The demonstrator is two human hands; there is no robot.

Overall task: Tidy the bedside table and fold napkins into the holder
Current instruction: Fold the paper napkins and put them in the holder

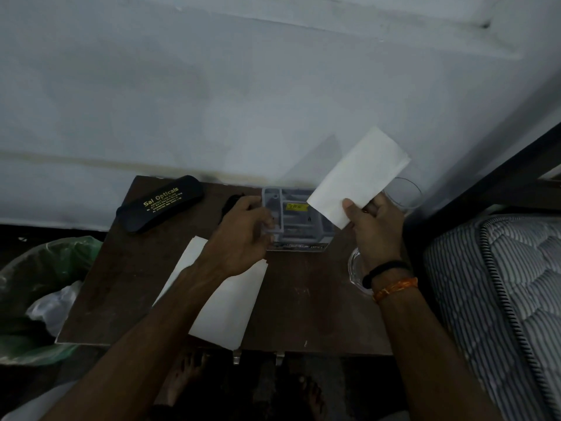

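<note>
Nearest me, on the front part of the table (303,314), lies a flat napkin (224,311), white, thin, matte, not yet in the holder (299,220). My left forearm crosses over it. I take the holder as landmark: a clear, rigid plastic box with compartments and a yellow label, standing at the back of the dark wooden top.

My left hand (243,238) is at the holder's left wall, fingers curled against it, steadying it; whether they grip it fully I cannot tell. My right hand (378,229), just right of the holder, pinches a folded napkin (361,177) at its lower corner, thumb on top. This napkin is a crisp rectangle, raised above the holder's right side and tilted away toward the wall.

Judged progress: one napkin is folded and ready for insertion; one remains flat. No napkin is visible inside the holder.

Left of the holder, at the back, lies a black oblong case (161,208), smooth, with gold lettering. Right of the holder stand two clear glass items (406,192), partly hidden.
</note>
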